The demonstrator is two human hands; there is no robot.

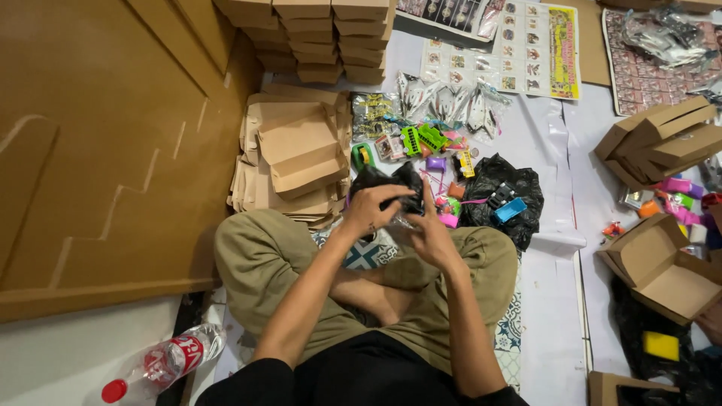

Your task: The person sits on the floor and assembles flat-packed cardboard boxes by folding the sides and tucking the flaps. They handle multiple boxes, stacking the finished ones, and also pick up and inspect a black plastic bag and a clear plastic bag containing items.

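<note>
I sit cross-legged on the floor; my left hand (pixel 370 209) and right hand (pixel 427 225) meet just above my knees, fingers curled closed on a black plastic bag (pixel 395 183); the stack of flat cardboard boxes (pixel 295 154) lies just left of that bag, a heap of small toys (pixel 432 150) beyond it, a water bottle (pixel 167 363) by my left hip.

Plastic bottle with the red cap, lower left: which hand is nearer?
Left. The left hand is on the bottle's side, holding a black bag; the right hand sits just beyond it.
</note>
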